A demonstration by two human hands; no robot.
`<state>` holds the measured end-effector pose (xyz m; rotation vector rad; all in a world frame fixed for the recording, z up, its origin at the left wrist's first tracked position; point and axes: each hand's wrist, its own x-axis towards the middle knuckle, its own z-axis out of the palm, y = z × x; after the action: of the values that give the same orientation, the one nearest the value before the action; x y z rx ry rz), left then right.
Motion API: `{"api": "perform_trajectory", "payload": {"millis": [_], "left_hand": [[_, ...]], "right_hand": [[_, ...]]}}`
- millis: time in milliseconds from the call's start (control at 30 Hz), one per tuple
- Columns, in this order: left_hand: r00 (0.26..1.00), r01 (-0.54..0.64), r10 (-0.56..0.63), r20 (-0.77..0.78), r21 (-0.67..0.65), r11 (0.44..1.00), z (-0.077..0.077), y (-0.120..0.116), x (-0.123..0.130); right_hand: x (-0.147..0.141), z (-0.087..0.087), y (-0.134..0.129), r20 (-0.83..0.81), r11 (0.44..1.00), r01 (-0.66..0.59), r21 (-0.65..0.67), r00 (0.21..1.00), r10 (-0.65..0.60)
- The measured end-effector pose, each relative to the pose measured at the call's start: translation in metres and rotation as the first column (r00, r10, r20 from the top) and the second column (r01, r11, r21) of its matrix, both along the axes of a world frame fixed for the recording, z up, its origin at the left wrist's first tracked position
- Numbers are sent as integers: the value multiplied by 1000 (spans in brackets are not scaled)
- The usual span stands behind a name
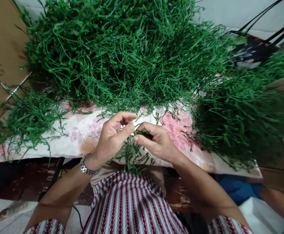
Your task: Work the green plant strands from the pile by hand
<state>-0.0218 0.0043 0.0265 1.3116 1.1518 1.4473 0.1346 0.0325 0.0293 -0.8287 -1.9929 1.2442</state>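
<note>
Thin green stems [134, 154] with small tips lie in a loose bunch at the table's front edge, below my hands. My left hand [116, 135], with a metal watch on its wrist, is closed, thumb and forefinger pinched on a thin stem. Close beside it on the right, my right hand [155, 139] has its thumb and curled forefinger round a green stem. The fingertips of both hands nearly meet above the flowered cloth [83, 130]. A large heap of green stems [122, 55] rises just beyond them.
A smaller pile of stems [32, 113] lies at the left, near a thin metal rod [18, 86]. Another heap [239, 120] is on the right. A dark flowered bag [251, 52] stands behind. Parts of other people show at the lower left and right.
</note>
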Motion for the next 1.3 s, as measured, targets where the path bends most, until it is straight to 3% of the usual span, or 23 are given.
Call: {"api": "perform_trajectory", "payload": {"millis": [67,133,267,467,533,667,767,900,1067,1300], "left_hand": [[976,-131,150,-157,123,984,0,-6,-4],[913,-153,230,-337,239,959,1,-14,-8],[839,12,97,-536,196,981,3,-24,-11],[760,-99,307,-573,365,926,1,-28,-8],[823,-45,211,-527,310,950,1,-28,-8],[931,78,-61,-359,32,996,1,-26,-13],[950,134,-152,-275,-82,988,0,-24,-17],[960,173,-200,-196,-145,974,-5,-22,-20],[974,116,-125,-190,-59,991,-10,-24,-20],[945,123,-53,-323,202,972,-10,-27,-15]], "right_hand": [[2,1,-1,8,1000,17,18,1000,-18],[3,0,-2,9,999,32,37,999,-33],[1,-6,-6,-7,999,37,39,999,-36],[-2,-5,-9,57,977,66,204,995,-79],[-3,-3,-10,90,958,70,279,991,-99],[-2,-5,-14,153,914,65,400,979,-137],[-2,-9,-15,176,888,35,458,976,-129],[2,-7,-12,170,873,-114,474,985,36],[4,-2,-5,78,883,-24,470,997,-14],[-2,-13,-7,74,834,-67,547,997,31]]}}
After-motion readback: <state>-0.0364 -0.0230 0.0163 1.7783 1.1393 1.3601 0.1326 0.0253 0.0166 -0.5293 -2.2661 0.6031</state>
